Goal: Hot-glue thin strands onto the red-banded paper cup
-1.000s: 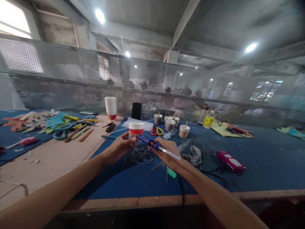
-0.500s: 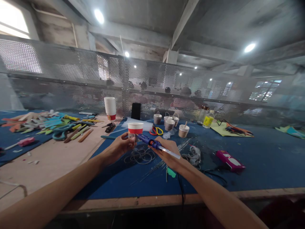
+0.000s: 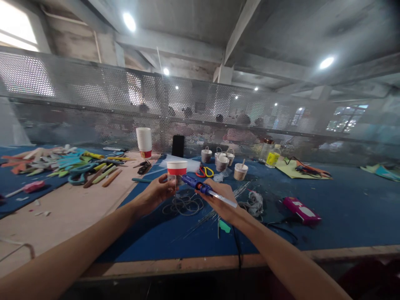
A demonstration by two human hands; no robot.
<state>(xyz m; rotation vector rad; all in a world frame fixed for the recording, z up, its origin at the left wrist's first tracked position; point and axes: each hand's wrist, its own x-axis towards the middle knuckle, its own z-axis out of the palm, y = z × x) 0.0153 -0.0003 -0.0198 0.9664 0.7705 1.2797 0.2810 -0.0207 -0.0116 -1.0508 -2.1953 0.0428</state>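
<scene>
In my left hand is a red and white paper cup, gripped near its lower part above the table. My right hand is wrapped round a blue hot glue gun, with a clear glue stick poking out of its back end. The gun's nozzle points at the cup's lower side; whether it touches cannot be made out. Beneath my hands lies a loose coil of grey cord. A second bundle of grey cord is just right of my right hand.
Behind are scissors, several cord-wrapped cups, a phone and a stack of paper cups. Tools and foam strips crowd the left. A magenta box lies right. A perforated metal screen closes off the back.
The glue gun's nozzle end has shifted very slightly relative to the cup. Both hands keep their grips, and the rest looks the same.
</scene>
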